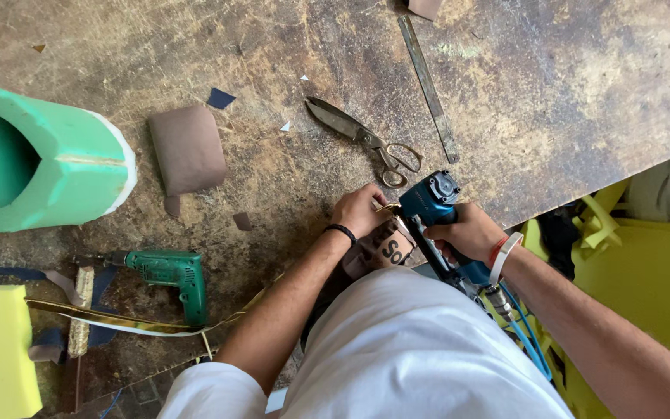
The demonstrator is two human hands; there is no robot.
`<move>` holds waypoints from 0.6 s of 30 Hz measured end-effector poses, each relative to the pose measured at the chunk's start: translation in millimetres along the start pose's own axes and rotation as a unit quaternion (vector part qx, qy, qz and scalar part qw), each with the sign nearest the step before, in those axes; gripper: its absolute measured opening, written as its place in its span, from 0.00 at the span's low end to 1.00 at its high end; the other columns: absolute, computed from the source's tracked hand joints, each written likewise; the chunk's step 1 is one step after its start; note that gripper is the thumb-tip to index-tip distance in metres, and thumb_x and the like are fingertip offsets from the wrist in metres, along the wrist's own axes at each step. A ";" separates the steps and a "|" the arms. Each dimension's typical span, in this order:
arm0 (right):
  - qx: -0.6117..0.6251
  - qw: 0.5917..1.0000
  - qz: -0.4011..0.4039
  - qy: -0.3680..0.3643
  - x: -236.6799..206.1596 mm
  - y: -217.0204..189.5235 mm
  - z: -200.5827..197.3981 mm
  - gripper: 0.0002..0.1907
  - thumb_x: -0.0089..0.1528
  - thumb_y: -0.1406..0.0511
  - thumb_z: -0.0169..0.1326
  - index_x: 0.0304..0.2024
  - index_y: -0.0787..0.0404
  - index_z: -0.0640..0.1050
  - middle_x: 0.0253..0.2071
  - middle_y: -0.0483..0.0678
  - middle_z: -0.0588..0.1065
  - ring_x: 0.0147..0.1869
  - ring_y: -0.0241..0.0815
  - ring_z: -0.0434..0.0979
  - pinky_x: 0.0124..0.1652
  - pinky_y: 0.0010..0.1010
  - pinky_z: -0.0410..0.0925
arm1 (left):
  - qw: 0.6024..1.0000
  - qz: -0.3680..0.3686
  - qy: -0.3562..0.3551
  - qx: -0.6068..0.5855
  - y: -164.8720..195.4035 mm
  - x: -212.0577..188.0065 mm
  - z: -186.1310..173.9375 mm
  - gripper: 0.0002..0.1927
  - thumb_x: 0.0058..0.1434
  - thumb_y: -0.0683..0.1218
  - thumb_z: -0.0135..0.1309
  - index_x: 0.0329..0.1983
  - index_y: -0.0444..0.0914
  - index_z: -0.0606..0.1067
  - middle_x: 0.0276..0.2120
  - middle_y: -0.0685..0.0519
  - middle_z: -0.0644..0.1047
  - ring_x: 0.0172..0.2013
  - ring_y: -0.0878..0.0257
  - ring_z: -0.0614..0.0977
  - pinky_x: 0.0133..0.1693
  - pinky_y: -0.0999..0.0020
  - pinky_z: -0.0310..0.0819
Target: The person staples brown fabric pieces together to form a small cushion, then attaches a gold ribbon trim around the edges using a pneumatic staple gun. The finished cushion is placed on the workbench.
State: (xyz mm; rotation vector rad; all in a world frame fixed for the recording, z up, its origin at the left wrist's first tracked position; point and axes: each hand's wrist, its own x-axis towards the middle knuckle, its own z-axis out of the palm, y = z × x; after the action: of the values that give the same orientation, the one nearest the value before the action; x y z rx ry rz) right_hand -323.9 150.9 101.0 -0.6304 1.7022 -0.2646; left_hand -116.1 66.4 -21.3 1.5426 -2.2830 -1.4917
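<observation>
Nearest of all is the person's white shirt (428, 349), filling the bottom of the view as they lean over the edge of the scarred wooden workbench (568, 85). Just beyond it the right hand (471, 231) is wrapped tightly round the grip of a blue pneumatic staple gun (432, 203), its nose tipped down and left onto the workpiece, which looks like the reason for the steep wrist angle; a blue air hose (525, 341) trails back past the forearm. The left hand (360, 209) is curled with fingertips pressing a small brown padded piece (381, 250) and a gold trim strip (118, 320) against the bench edge, apparently pinning them steady right beside the gun's nose. That piece sits at the near edge, between the two hands.

Further out, one pair of steel shears (362, 138) lies shut just beyond the hands, within easy reach, and one long metal ruler (428, 85) runs away toward the far side. To the left lie one brown cushion pad (188, 149), one green electric drill (166, 273) on its side, one large green foam cylinder (40, 167), and one yellow foam block (1, 349) at the near left corner. More yellow foam (645, 271) sits off the bench, lower right. Small fabric scraps are scattered about; I count roughly four.
</observation>
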 end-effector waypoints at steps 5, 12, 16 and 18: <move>-0.062 0.998 0.018 0.022 0.3 -6.8 7.2 0.14 0.57 0.65 0.64 0.24 0.71 0.80 0.20 0.51 0.78 0.20 0.41 0.78 0.24 0.34 0.71 | 1.000 -0.008 0.013 0.005 -10.2 2.1 10.3 0.15 0.54 0.52 0.68 0.40 0.45 0.76 0.33 0.52 0.82 0.36 0.56 0.85 0.40 0.59 0.78; -0.115 0.993 0.024 0.011 6.5 -26.9 14.5 0.14 0.58 0.61 0.65 0.26 0.66 0.81 0.22 0.49 0.79 0.23 0.39 0.79 0.27 0.32 0.73 | 0.997 -0.041 0.008 -0.070 -51.6 -2.9 -3.0 0.04 0.56 0.48 0.64 0.33 0.46 0.85 0.35 0.55 0.86 0.37 0.62 0.87 0.43 0.64 0.81; -0.186 0.982 0.013 -0.005 9.6 -41.7 19.2 0.17 0.59 0.59 0.64 0.24 0.66 0.82 0.20 0.48 0.79 0.23 0.38 0.79 0.28 0.31 0.71 | 0.995 -0.063 0.020 -0.081 -55.5 -9.3 -11.2 0.08 0.54 0.50 0.69 0.33 0.44 0.85 0.33 0.51 0.84 0.34 0.60 0.85 0.41 0.61 0.80; -0.243 0.970 -0.003 -0.014 10.2 -50.2 17.4 0.19 0.60 0.57 0.63 0.23 0.66 0.83 0.19 0.48 0.79 0.22 0.39 0.78 0.29 0.29 0.70 | 0.989 -0.125 0.006 -0.075 -51.7 -8.4 -11.3 0.08 0.53 0.51 0.69 0.32 0.44 0.85 0.32 0.53 0.84 0.33 0.61 0.85 0.40 0.61 0.80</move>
State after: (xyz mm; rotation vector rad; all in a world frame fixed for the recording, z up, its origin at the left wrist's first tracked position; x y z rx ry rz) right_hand -295.3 106.8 113.5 -0.9915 1.7478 0.1673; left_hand -69.5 61.5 -47.4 1.8403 -1.9778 -1.6567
